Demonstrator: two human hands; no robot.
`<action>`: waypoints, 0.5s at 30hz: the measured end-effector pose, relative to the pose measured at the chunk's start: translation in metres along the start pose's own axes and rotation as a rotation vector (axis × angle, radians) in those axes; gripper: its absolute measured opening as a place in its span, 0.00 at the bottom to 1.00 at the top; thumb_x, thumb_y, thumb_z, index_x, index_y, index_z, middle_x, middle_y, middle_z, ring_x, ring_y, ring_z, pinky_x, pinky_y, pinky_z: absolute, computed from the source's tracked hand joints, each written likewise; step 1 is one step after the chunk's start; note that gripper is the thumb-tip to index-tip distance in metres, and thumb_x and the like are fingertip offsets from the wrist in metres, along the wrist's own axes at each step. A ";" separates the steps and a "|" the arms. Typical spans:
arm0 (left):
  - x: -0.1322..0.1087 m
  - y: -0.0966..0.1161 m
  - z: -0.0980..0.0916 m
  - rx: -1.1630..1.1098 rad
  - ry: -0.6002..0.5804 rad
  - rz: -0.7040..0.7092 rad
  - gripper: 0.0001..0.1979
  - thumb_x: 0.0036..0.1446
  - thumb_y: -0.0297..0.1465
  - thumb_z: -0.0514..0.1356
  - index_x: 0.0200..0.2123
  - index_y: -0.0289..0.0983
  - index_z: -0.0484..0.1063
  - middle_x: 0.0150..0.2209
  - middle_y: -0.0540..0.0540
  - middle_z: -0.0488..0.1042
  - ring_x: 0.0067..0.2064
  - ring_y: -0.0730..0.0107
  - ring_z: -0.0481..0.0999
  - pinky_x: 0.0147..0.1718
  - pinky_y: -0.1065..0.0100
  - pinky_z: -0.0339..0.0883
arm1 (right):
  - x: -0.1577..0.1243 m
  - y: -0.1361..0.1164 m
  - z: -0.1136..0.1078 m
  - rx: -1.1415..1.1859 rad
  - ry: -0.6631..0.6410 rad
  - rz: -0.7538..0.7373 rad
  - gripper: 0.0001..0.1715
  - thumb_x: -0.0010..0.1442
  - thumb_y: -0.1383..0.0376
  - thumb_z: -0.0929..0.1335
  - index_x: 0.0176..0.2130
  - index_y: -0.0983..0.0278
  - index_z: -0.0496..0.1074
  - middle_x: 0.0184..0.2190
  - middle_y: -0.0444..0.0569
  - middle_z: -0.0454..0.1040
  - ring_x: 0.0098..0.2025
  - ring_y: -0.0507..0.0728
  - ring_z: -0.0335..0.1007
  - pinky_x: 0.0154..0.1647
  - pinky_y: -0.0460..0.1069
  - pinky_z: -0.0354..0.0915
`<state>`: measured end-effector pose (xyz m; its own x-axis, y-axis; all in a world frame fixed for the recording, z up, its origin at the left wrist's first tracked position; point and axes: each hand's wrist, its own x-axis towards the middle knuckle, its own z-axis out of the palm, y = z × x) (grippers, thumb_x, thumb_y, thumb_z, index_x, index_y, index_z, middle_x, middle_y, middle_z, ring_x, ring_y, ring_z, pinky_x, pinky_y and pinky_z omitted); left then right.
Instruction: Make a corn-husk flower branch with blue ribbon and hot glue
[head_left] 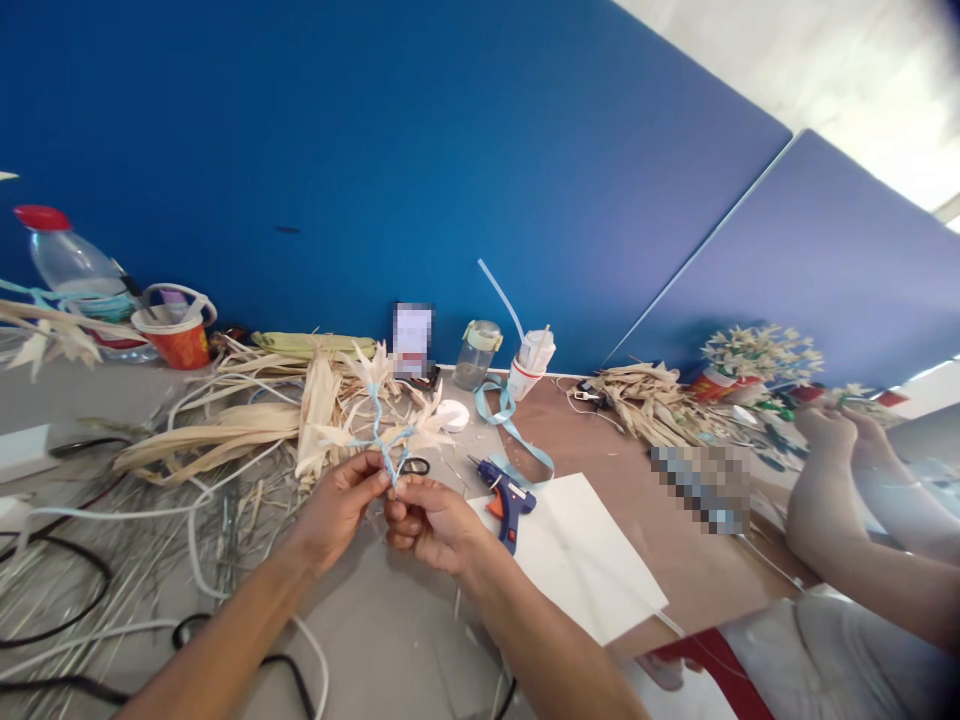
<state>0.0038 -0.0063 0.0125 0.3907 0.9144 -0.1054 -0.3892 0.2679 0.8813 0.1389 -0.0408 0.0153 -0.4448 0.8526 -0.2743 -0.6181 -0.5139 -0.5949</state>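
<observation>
My left hand (pixel 345 505) and right hand (pixel 431 520) pinch a papery, spiky corn-husk flower sprig (pixel 380 437) by its blue-wrapped stem (pixel 389 466), above grey tabletop (pixel 360 640), short of its back edge. Plastic glue gun (pixel 514 508) nearby.

One head view, from your own head: looks forward and down across the desk (pixel 375 625) to the blue partition (pixel 315 150), filling most of the upper half. Wide framing. Your left hand (pixel 337 508) and right hand (pixel 439 525) sit close, below centre; co-worker's arms (pixel 844 520) at right edge.
</observation>
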 end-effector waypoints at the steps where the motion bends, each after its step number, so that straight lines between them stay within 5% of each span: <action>1: 0.000 -0.001 0.000 0.007 -0.004 0.004 0.06 0.43 0.31 0.68 0.27 0.37 0.75 0.26 0.52 0.73 0.30 0.75 0.70 0.32 0.74 0.62 | 0.000 0.000 0.000 0.003 0.005 0.000 0.12 0.45 0.67 0.72 0.26 0.65 0.64 0.16 0.37 0.65 0.14 0.44 0.45 0.19 0.44 0.42; 15: -0.005 0.003 0.003 0.112 -0.067 0.051 0.08 0.45 0.33 0.67 0.29 0.37 0.74 0.28 0.49 0.73 0.32 0.70 0.70 0.35 0.70 0.63 | 0.003 -0.004 -0.004 0.107 -0.004 0.071 0.09 0.50 0.68 0.69 0.28 0.66 0.63 0.15 0.35 0.59 0.15 0.43 0.37 0.18 0.42 0.41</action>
<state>0.0031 -0.0106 0.0165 0.4295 0.9025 -0.0318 -0.3156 0.1829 0.9311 0.1428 -0.0361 0.0137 -0.4924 0.8136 -0.3091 -0.6508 -0.5800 -0.4900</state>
